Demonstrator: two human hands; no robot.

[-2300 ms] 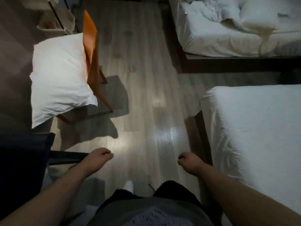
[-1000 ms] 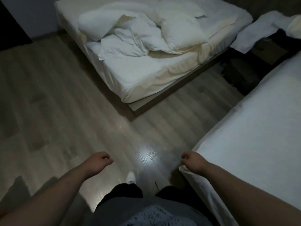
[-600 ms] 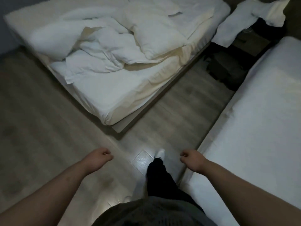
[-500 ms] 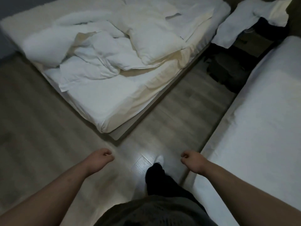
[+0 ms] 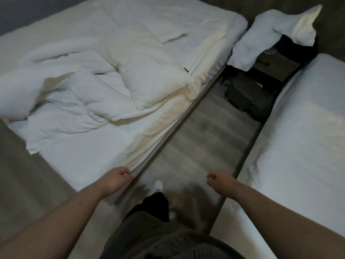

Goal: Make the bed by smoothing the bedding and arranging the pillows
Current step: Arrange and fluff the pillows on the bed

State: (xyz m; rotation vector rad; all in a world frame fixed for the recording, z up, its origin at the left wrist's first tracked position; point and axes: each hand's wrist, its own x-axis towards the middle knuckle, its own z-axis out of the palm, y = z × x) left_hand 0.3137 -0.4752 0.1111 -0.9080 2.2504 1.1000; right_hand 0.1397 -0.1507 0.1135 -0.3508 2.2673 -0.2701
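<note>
An unmade bed (image 5: pixel 89 157) fills the left and centre, with a white fitted sheet. A crumpled white duvet (image 5: pixel 78 101) lies bunched across its near half. A white pillow (image 5: pixel 149 70) rests tilted on top of the duvet, near the bed's right edge. My left hand (image 5: pixel 115 180) hovers over the bed's near corner, fingers curled, holding nothing. Held out over the floor gap between the two beds is my right hand (image 5: pixel 220 183), also in a loose fist and empty.
A second bed (image 5: pixel 302 146) with a smooth white sheet runs along the right. A narrow strip of wooden floor (image 5: pixel 201 139) lies between the beds. At its far end stand a dark bag (image 5: pixel 250 98) and a nightstand (image 5: pixel 280 62) draped with white linen (image 5: pixel 270 32).
I have walked forward into the gap between the beds. The unmade bed has come much nearer, and my left hand is now above its corner. Both hands stay curled.
</note>
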